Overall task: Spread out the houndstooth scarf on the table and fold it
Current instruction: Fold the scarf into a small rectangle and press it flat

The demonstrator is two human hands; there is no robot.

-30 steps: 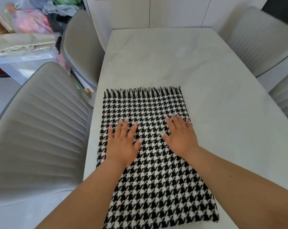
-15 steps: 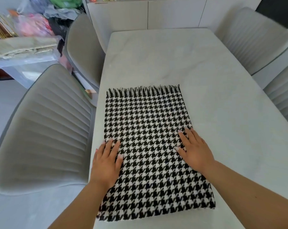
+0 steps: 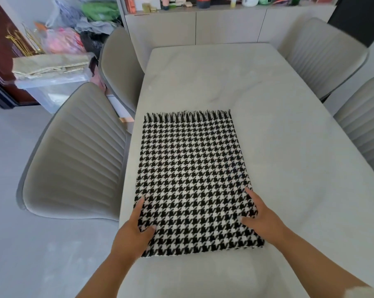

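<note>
Two hands frame the lower part of the scene, but the pale table (image 3: 278,147) is the biggest thing in view, running from the bottom edge up to the centre top, with grey chairs (image 3: 74,155) along its left and right sides. On it, left of centre, the houndstooth scarf (image 3: 192,179) lies flat as an already doubled rectangle, fringe at its far edge and the near edge close to the person. The left hand (image 3: 132,231) sits at the scarf's lower left side, fingers extended along the edge and thumb resting on the cloth; whether it pinches the layers cannot be told. The right hand (image 3: 261,218) mirrors it at the lower right, fingers straight, thumb on top. The step in hand looks like taking the near corners for another fold; doing it well means catching every layer at both sides, lifting evenly, and laying the near edge square just short of the fringe.
</note>
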